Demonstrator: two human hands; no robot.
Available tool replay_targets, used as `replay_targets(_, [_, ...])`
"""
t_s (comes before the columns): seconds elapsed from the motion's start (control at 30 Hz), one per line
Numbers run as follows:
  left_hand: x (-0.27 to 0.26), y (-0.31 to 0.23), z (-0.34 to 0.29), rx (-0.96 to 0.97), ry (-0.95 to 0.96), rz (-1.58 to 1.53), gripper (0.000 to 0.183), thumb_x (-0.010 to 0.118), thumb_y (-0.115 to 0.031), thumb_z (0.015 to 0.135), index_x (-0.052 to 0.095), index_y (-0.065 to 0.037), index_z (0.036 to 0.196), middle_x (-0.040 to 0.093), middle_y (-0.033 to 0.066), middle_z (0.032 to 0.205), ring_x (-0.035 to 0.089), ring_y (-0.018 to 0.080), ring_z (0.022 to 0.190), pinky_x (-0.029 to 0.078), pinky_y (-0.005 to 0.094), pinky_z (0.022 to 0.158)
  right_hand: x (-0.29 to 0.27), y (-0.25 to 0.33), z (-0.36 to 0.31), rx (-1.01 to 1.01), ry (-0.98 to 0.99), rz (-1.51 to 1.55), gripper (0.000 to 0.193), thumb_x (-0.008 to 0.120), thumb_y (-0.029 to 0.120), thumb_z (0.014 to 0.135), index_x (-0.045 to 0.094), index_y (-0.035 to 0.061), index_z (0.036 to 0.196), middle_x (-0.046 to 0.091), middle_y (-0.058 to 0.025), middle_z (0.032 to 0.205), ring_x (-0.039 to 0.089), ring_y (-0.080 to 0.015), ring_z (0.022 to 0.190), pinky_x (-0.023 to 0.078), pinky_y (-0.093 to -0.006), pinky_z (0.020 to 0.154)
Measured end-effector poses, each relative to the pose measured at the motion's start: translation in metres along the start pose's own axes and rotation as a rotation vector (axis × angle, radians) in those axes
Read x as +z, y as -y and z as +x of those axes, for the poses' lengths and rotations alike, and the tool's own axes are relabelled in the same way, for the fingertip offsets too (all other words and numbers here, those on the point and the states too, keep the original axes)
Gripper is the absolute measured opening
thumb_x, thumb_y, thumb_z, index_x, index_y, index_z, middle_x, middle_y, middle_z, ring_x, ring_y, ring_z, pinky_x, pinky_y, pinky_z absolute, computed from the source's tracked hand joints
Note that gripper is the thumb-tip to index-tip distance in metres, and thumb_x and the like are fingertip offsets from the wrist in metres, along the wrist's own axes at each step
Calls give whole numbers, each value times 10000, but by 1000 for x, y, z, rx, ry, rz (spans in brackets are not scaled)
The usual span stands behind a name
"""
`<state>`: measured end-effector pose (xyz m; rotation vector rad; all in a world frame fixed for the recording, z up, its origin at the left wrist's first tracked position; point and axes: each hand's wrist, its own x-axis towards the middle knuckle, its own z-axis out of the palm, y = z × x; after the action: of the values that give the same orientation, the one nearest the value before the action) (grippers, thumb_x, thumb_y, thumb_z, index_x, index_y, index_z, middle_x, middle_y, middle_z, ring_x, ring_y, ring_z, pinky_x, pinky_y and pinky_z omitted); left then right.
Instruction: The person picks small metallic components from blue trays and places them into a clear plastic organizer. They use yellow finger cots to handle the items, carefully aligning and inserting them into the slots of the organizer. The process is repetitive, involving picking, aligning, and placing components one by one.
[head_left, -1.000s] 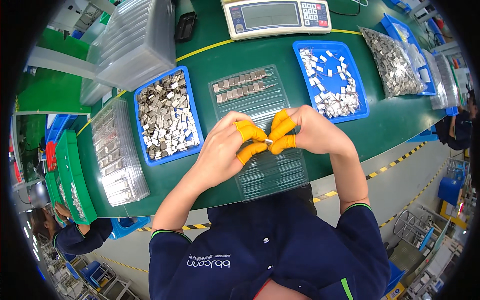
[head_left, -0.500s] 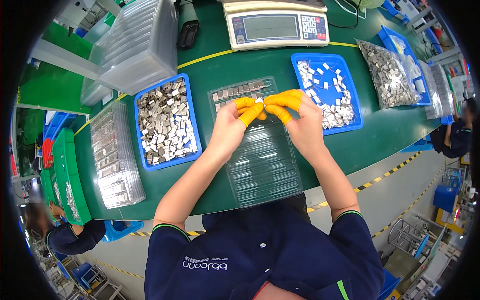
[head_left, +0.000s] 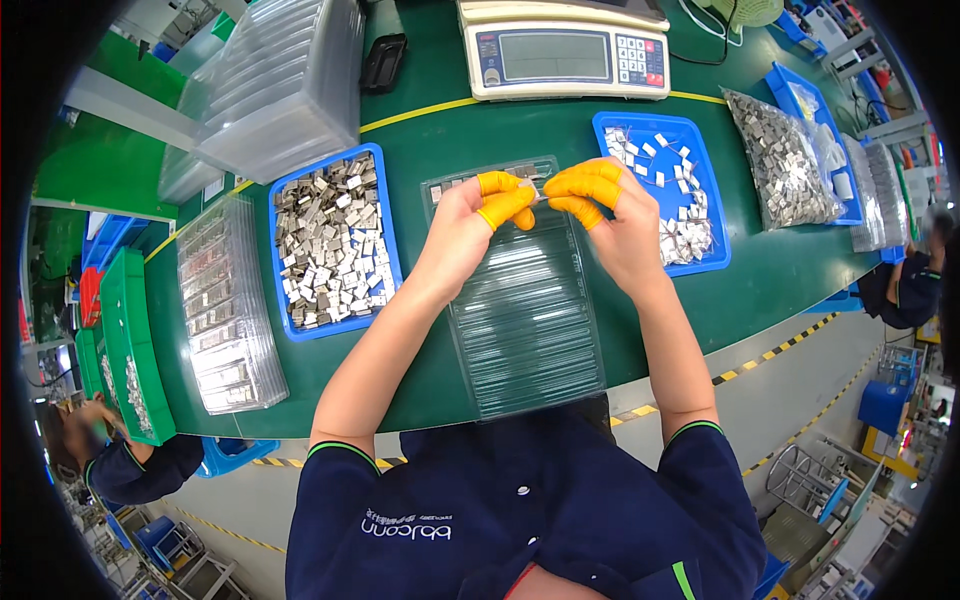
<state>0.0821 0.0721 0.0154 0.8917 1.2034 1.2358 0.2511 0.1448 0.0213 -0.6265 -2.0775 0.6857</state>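
Note:
Yellow finger cots cover the fingertips of my left hand (head_left: pixel 470 225) and my right hand (head_left: pixel 615 220), which meet over the far end of a clear ribbed plastic tray (head_left: pixel 530 330). Between them both hands pinch a small white-and-silver part (head_left: pixel 539 190), mostly hidden by the fingers. Small metal pieces lie in rows at the tray's far end, partly covered by my hands. To the left, a blue bin (head_left: pixel 388 262) holds a heap of loose silver metal pieces. On the right stands another blue bin (head_left: pixel 717 165) with small white connectors that have thin wires.
Beyond the tray sits a weighing scale (head_left: pixel 555 55). Clear trays are stacked at the far left (head_left: pixel 280 100), and filled ones (head_left: pixel 225 310) lie nearer. A plastic bag (head_left: pixel 785 165) of metal pieces rests at the right. Other people are at both sides.
My hands stay together over the tray; the fingertips have shifted slightly up and right around the small part. The view has shifted a little, moving the scale and right bin rightward.

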Motion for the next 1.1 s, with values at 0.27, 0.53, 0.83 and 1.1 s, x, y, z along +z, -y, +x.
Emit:
replay_targets(0.27, [16, 38, -15, 441, -196, 1149, 629, 543, -275, 882, 290, 52, 1355, 280, 259, 1399, 159, 305, 1383, 164, 426, 1120, 7, -28, -10, 117, 85, -197, 177, 667, -27, 687, 683, 19, 857, 630, -104, 867, 572, -264, 851, 481, -347, 748])
replay_targets(0.53, [20, 57, -19, 405, -105, 1462, 601, 466, -360, 900, 352, 34, 1340, 341, 144, 1414, 192, 261, 1379, 146, 420, 1126, 16, -44, -17, 39, 176, -355, 230, 631, -60, 648, 692, 20, 854, 637, -110, 867, 576, -264, 849, 495, -340, 753])
replay_targets(0.83, [19, 57, -17, 450, -95, 1428, 593, 475, -360, 895, 368, 22, 1335, 364, 138, 1403, 234, 246, 1365, 160, 410, 1125, 18, -47, -17, -32, 175, -454, 272, 613, -65, 634, 709, 36, 868, 645, -85, 887, 577, -251, 866, 502, -331, 749])
replay_targets(1.1, [18, 59, -13, 481, -50, 1445, 559, 450, -331, 910, 360, 4, 1349, 350, 129, 1418, 244, 234, 1361, 158, 384, 1130, 15, -47, -14, -153, 177, -565, 212, 612, 18, 642, 707, 41, 830, 638, -66, 872, 565, -223, 894, 458, -335, 832])
